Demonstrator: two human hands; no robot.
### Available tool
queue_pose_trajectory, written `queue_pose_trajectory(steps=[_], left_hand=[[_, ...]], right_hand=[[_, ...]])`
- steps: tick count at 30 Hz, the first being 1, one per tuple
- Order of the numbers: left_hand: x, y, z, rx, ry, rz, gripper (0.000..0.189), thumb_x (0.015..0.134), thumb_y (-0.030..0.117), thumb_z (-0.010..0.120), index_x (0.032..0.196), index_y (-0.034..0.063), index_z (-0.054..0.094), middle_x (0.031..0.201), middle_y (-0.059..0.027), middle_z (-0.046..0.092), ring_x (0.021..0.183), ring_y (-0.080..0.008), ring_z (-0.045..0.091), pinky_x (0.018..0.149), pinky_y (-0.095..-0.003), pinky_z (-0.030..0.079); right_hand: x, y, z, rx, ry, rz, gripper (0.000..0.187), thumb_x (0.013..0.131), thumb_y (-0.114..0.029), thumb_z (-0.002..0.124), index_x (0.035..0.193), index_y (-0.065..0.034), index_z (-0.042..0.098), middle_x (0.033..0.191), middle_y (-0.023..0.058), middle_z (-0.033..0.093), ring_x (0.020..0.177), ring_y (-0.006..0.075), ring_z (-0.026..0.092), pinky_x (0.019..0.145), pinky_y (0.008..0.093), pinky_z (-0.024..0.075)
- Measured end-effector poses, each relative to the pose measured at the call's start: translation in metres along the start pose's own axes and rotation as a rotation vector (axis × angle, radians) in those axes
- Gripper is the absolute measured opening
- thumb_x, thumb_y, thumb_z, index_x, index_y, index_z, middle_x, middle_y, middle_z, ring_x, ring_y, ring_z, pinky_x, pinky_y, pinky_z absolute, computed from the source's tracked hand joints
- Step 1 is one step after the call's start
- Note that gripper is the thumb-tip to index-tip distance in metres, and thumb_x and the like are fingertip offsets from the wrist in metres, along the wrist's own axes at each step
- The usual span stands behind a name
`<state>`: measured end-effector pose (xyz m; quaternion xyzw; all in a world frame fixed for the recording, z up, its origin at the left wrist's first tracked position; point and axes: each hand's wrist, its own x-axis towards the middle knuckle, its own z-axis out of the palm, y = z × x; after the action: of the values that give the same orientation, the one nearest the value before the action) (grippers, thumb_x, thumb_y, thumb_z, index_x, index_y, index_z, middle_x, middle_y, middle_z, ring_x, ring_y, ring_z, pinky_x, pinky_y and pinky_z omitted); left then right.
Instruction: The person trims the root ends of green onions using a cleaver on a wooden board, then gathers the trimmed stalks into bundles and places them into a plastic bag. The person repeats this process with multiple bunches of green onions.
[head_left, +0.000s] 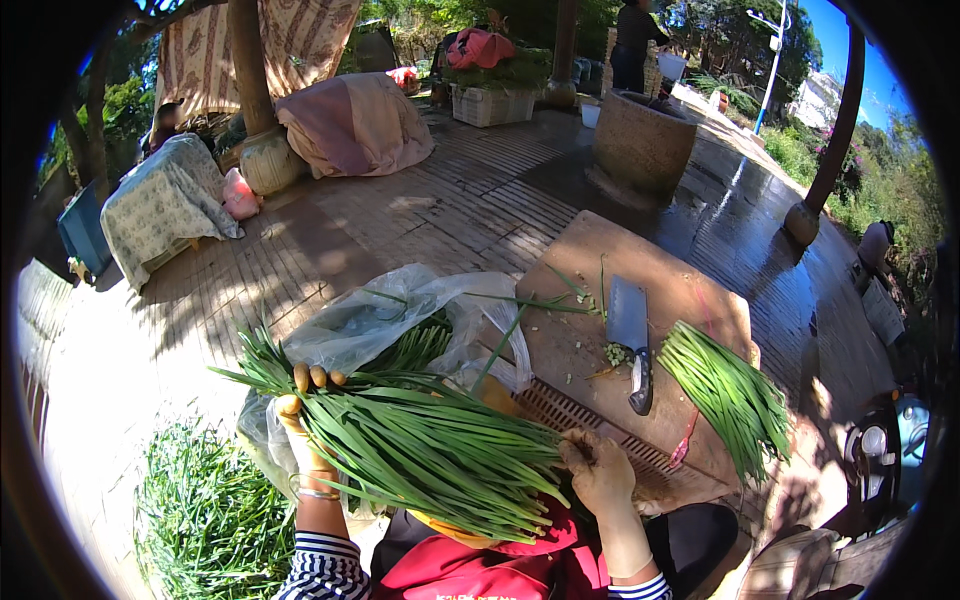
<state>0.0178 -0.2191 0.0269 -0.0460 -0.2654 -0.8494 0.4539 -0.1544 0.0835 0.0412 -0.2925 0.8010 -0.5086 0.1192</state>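
Note:
My left hand (309, 420), in a thin glove with a bracelet at the wrist, grips a large bundle of long green leafy stalks (435, 439) near its leafy end. My right hand (600, 469), also gloved, has its fingers curled at the pale cut ends of the bundle; whether it pinches any stalk is unclear. Beyond it, a cleaver (628, 330) with a black handle lies on a brown board (577, 259) among small cut bits. A second bundle of green stalks (724, 397) rests at the board's right side. A clear plastic bag (390, 300) holding more greens is behind the held bundle.
Loose greens (210, 510) are heaped on the ground at lower left. A slotted grate (615, 435) adjoins the board. Farther off are a round stone basin (641, 150), a white crate (491, 105) and cloth-covered piles (356, 124). Several other people are in the background, one by the basin.

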Motion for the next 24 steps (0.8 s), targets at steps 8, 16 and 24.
queue_pose_trajectory(steps=[8,16,24], left_hand=[[-0.002,-0.001,-0.008,0.091,-0.031,0.002,0.029,0.075,0.029,0.062,0.084,0.0145,0.039,0.085,-0.0009,0.041,0.093,-0.022,0.046,0.087,-0.0374,0.038],[-0.004,0.002,-0.033,0.061,-0.011,0.024,0.026,0.073,0.026,0.061,0.084,0.0119,0.043,0.089,-0.0035,0.045,0.097,-0.0245,0.047,0.089,-0.0346,0.037],[-0.008,-0.005,-0.03,0.059,0.026,0.062,0.025,0.077,0.025,0.061,0.086,0.0119,0.042,0.086,-0.0015,0.041,0.091,-0.0205,0.042,0.088,-0.0313,0.034]], right_hand=[[0.007,-0.004,0.005,-0.77,0.082,-0.298,0.01,0.088,-0.008,0.055,0.093,-0.0008,0.061,0.074,0.0159,0.066,0.063,0.0339,0.064,0.06,0.0407,0.0509],[-0.014,0.089,-0.008,-0.508,0.024,0.404,0.017,0.085,-0.015,0.059,0.096,-0.0023,0.062,0.078,0.0144,0.067,0.071,0.0284,0.068,0.057,0.0403,0.0532],[-0.032,0.077,-0.011,0.27,-0.018,0.246,0.051,0.076,-0.04,0.076,0.107,-0.0014,0.065,0.096,0.0026,0.066,0.083,0.0122,0.059,0.074,0.0247,0.0449]])
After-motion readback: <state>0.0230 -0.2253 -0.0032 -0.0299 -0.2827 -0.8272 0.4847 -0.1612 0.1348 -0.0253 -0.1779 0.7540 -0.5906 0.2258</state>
